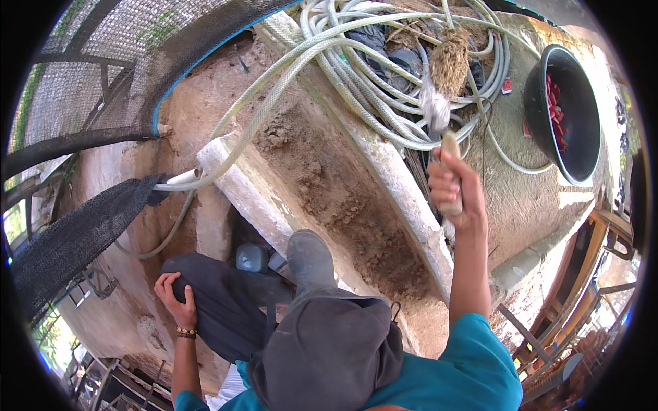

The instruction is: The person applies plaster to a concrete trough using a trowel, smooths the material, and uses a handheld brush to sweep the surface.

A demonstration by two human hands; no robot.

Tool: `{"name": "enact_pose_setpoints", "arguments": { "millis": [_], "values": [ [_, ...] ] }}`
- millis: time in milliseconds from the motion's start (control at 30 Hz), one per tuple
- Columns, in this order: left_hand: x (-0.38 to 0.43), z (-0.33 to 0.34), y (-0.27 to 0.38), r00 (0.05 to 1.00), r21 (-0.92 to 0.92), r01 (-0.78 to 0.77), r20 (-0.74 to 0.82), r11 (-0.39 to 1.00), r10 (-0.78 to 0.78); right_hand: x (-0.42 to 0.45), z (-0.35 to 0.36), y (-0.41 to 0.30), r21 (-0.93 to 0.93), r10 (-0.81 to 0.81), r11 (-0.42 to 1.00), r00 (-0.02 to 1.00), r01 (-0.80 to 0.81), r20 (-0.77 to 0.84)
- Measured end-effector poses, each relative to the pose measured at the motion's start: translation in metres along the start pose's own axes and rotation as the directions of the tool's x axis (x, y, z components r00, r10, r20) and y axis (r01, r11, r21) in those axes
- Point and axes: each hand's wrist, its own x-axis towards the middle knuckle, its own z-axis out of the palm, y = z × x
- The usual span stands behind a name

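Observation:
My right hand (pixel 457 187) grips the wooden handle of a trowel (pixel 437 105), held out beyond the trough. Its metal blade is blurred, and a clump of brown crumbly material (pixel 450 61) shows at its far end; whether the clump rests on the blade I cannot tell. My left hand (pixel 177 300) lies on my bent left knee and holds nothing. Between pale concrete walls runs a trough (pixel 421 221) with brown soil-like matter (pixel 334 190) along its bottom. My boot (pixel 310 259) rests on its near wall.
A coiled clear braided hose (pixel 354 97) lies past the trough, over black plastic. At the right stands a black basin (pixel 581 123) with red pieces (pixel 555 113) inside. Black shade netting (pixel 87 236) hangs at the left. A bluish container (pixel 252 258) sits below the near wall.

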Motion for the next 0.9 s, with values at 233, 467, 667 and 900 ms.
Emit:
{"name": "enact_pose_setpoints", "arguments": {
  "millis": [233, 467, 667, 900],
  "values": [
    [0.001, -0.010, 0.002, 1.000, 0.013, 0.024, -0.002, 1.000, -0.023, -0.029, -0.071, 0.138, -0.847, -0.012, 0.532, 1.000, 0.016, 0.011],
    [0.007, -0.013, 0.002, 1.000, 0.054, -0.002, 0.005, 0.999, 0.002, 0.058, -0.211, 0.223, -0.969, -0.248, -0.142, 0.955, -0.202, -0.163],
    [0.005, -0.011, -0.002, 1.000, 0.052, 0.000, 0.017, 0.999, -0.001, 0.093, -0.307, 0.265, -0.987, -0.331, -0.104, 0.940, -0.125, -0.084],
    [0.003, -0.012, 0.002, 1.000, 0.064, 0.011, 0.009, 0.998, -0.012, 0.071, -0.297, 0.323, -0.987, 0.103, -0.053, 0.983, -0.150, -0.155]
  ]
}}
